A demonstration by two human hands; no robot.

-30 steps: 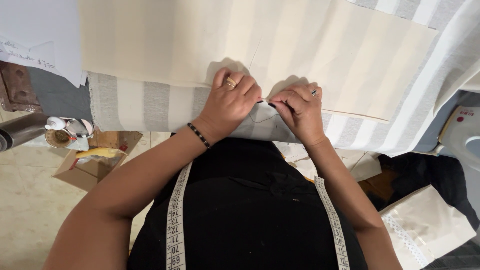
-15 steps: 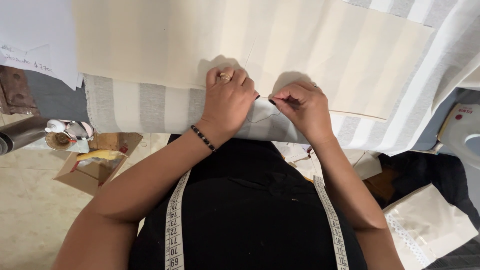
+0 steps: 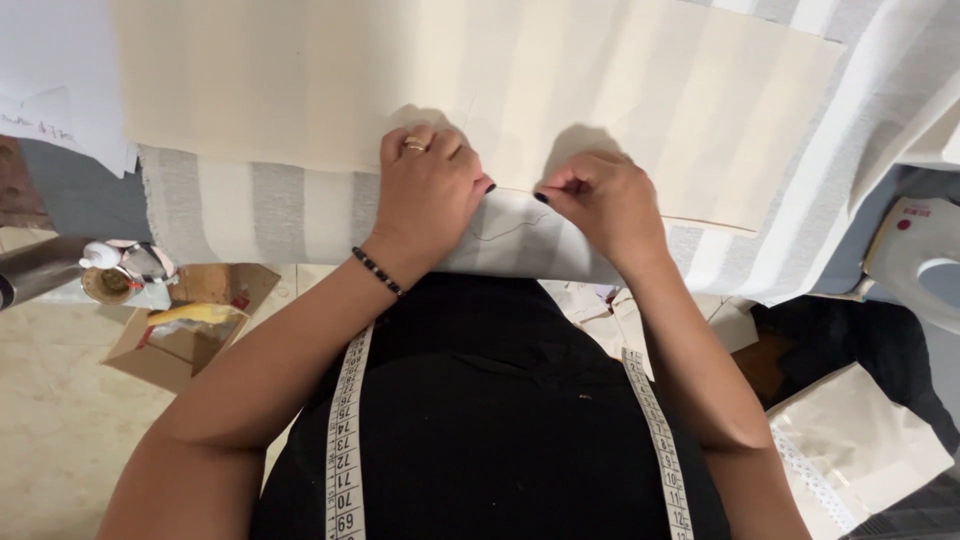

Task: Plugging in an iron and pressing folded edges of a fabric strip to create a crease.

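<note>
Cloth (image 3: 300,205) with soft grey and cream stripes lies over the tabletop edge, and a smooth cream sheet (image 3: 560,90) lies flat on top of it. The left hand (image 3: 428,190) presses down on the cloth, fingers curled, with a gold ring and a bead bracelet. At 3 o'clock from it, the right hand (image 3: 600,200) pinches the sheet's edge. A thin thread (image 3: 505,230) curls between the hands. A tape measure (image 3: 345,430) hangs over the black top. At 9 o'clock, a torn box (image 3: 180,330) sits on the floor. At 3 o'clock stands a white iron (image 3: 915,260).
</note>
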